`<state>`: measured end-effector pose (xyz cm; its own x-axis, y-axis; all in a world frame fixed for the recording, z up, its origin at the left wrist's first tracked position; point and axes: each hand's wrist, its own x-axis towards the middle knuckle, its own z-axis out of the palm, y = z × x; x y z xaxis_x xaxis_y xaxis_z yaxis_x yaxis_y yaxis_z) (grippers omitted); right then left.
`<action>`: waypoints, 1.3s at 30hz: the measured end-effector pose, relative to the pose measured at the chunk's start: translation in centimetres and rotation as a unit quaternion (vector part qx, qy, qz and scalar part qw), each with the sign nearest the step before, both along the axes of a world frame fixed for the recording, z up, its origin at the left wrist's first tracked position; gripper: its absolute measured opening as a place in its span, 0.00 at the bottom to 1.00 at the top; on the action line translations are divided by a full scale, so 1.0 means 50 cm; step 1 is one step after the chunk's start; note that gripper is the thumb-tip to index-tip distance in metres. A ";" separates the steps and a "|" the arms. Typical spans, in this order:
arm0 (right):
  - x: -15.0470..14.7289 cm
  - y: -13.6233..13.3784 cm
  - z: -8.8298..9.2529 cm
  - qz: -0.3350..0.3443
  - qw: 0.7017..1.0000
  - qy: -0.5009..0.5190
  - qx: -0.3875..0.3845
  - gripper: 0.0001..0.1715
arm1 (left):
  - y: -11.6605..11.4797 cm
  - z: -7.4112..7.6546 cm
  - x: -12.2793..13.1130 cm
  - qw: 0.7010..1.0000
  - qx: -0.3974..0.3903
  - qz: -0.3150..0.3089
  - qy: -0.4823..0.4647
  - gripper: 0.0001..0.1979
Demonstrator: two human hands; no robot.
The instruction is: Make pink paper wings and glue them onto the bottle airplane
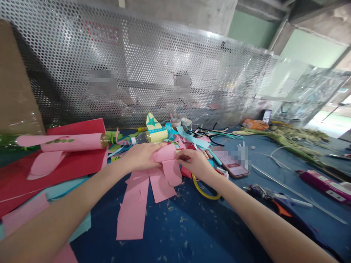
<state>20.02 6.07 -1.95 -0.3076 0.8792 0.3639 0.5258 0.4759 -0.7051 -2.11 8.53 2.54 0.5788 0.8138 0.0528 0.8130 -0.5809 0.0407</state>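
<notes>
Pink sheet (168,151): handling
Our left hand (143,156) clamps it; our right hand (197,163) meets its edge, grip unclear. Probably light, easily creased: we grip edges gently.

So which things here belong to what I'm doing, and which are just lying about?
Likely in use:
pink paper piece, held by left hand, right hand at its edge
long pink strip

Probably lying about:
phone
yellow ring
purple object
</notes>
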 end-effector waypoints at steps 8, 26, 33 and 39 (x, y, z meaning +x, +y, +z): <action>0.032 -0.016 0.017 0.106 0.989 0.002 -0.108 0.05 | -0.003 0.002 0.001 1.000 0.000 0.000 -0.007 0.41; 0.027 -0.018 0.021 0.031 0.996 0.042 -0.068 0.02 | -0.026 0.015 0.015 1.000 -0.021 -0.016 0.011 0.36; 0.031 -0.017 0.020 0.046 0.995 0.039 -0.079 0.04 | -0.026 0.011 0.017 1.000 -0.009 -0.017 0.023 0.35; 0.034 -0.016 0.016 0.055 0.996 0.039 -0.066 0.06 | -0.022 0.007 0.015 0.999 -0.004 -0.030 0.024 0.34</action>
